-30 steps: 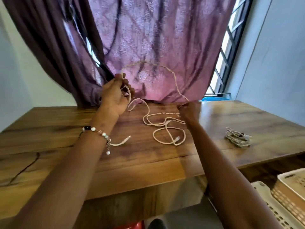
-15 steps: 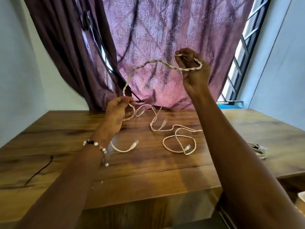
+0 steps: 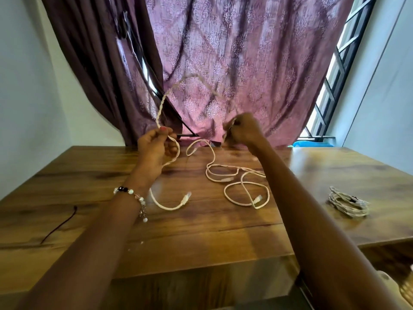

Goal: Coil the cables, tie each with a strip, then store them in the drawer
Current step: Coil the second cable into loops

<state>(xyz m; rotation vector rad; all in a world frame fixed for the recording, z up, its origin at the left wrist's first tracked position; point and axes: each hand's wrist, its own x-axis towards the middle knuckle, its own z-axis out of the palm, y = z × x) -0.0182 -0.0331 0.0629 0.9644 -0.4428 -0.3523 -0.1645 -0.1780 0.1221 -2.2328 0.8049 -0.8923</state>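
A long cream braided cable (image 3: 234, 175) lies in loose loops on the wooden table (image 3: 201, 238). My left hand (image 3: 156, 148) pinches one stretch of it above the table, with a plug end (image 3: 186, 198) hanging below the wrist. My right hand (image 3: 243, 130) is closed on another stretch, blurred by motion. Between the two hands the cable arches up in front of the curtain. A second plug (image 3: 258, 199) rests inside the nearest loop. A coiled, tied cable bundle (image 3: 347, 203) sits at the table's right side.
A thin dark strip (image 3: 59, 224) lies on the table at the left. A purple curtain (image 3: 223, 63) hangs behind the table, with a barred window (image 3: 335, 74) to the right. A pale basket edge (image 3: 404, 287) shows at the bottom right, below the table.
My right hand, raised high with the cable half a second ago, has come down toward the left hand, narrowing the arch. The view has shifted a little.
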